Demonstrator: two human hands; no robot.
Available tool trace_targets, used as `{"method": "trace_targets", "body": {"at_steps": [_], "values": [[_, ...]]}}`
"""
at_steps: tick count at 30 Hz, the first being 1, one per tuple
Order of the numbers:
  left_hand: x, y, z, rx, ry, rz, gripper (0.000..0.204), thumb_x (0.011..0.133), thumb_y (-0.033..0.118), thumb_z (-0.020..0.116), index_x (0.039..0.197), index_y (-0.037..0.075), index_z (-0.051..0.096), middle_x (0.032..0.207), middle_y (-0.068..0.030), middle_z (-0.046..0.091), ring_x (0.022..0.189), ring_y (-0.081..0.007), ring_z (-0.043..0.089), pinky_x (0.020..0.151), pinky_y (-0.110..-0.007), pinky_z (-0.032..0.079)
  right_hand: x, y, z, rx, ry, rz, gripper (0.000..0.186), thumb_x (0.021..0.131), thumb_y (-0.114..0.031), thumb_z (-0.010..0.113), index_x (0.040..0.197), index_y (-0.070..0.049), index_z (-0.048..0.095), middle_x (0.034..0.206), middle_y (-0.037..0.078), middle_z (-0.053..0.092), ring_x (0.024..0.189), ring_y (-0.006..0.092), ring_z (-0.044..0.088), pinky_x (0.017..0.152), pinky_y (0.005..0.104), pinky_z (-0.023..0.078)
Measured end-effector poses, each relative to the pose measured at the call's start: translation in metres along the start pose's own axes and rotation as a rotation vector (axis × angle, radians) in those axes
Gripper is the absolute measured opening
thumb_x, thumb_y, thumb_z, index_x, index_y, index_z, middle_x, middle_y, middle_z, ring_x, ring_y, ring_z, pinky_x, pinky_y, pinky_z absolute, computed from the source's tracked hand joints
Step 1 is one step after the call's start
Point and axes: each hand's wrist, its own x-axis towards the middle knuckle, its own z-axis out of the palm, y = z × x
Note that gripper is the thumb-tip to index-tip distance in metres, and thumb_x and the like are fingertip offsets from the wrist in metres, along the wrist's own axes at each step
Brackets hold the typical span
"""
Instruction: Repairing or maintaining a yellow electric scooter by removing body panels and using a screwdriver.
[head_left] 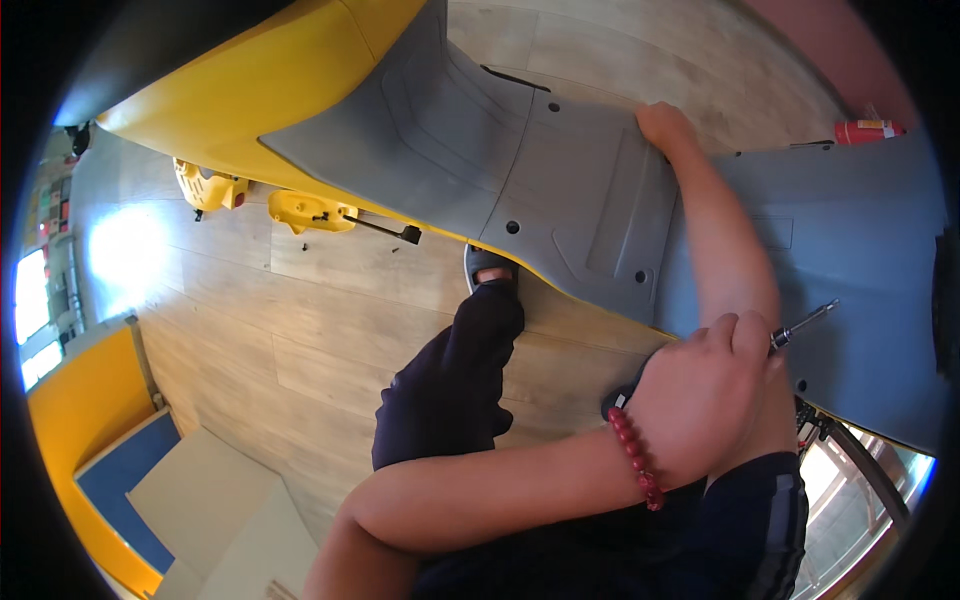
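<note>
A yellow and grey scooter body stretches across the view, with a grey floor panel (pixel 570 190) in its middle. My right hand (pixel 668 128) is closed over the far edge of this panel; its fingertips are partly hidden. Nearer to me, my left hand (pixel 700 385), with a red bead bracelet (pixel 635 460) at the wrist, is wrapped round a screwdriver (pixel 800 325). The metal shaft sticks out to the right, above the grey seat-side section (pixel 850 250), and the handle is hidden in my fist. My left forearm crosses in front of my right arm. Dark fastener holes (pixel 513 227) dot the panel.
Yellow cover pieces (pixel 310 211) lie on the wooden floor (pixel 330 320) at the left, with small dark screws (pixel 396 250) nearby. My trousered leg (pixel 450 370) stands beside the scooter. Yellow, blue and beige boards (pixel 200 490) lean at lower left. A red cylinder (pixel 868 131) stands far right.
</note>
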Motion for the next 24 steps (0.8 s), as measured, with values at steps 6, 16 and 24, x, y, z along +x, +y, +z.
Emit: {"method": "trace_targets", "body": {"at_steps": [6,16,24], "values": [[0.007,-0.011,-0.002,0.070,-0.030,-0.044,0.020,0.081,0.017,0.054,0.085,0.001,0.041,0.078,-0.0180,0.054,0.068,-0.0377,0.055,0.056,-0.044,0.045,-0.011,-0.009,-0.004,0.080,0.091,0.092,0.045,0.082,-0.031,0.033,0.107,-0.003,0.059,0.113,0.017,0.055,0.105,0.0337,0.052,0.089,0.0395,0.040],[0.002,-0.001,0.012,-0.045,-0.002,0.040,0.021,0.083,0.018,0.051,0.085,-0.001,0.041,0.080,-0.0199,0.055,0.070,-0.0370,0.056,0.059,-0.044,0.046,-0.016,0.005,0.016,0.034,0.165,0.021,0.047,0.087,-0.031,0.027,0.100,-0.001,0.061,0.108,0.020,0.057,0.100,0.0338,0.054,0.087,0.0414,0.041],[-0.006,-0.001,0.013,-0.047,-0.017,0.110,0.021,0.085,0.020,0.049,0.083,-0.001,0.045,0.074,-0.0181,0.056,0.069,-0.0342,0.058,0.060,-0.041,0.046,-0.093,-0.014,0.009,0.132,0.341,-0.189,0.030,0.080,-0.025,0.048,0.094,-0.002,0.062,0.101,0.020,0.055,0.095,0.0348,0.053,0.083,0.0419,0.043]]}}
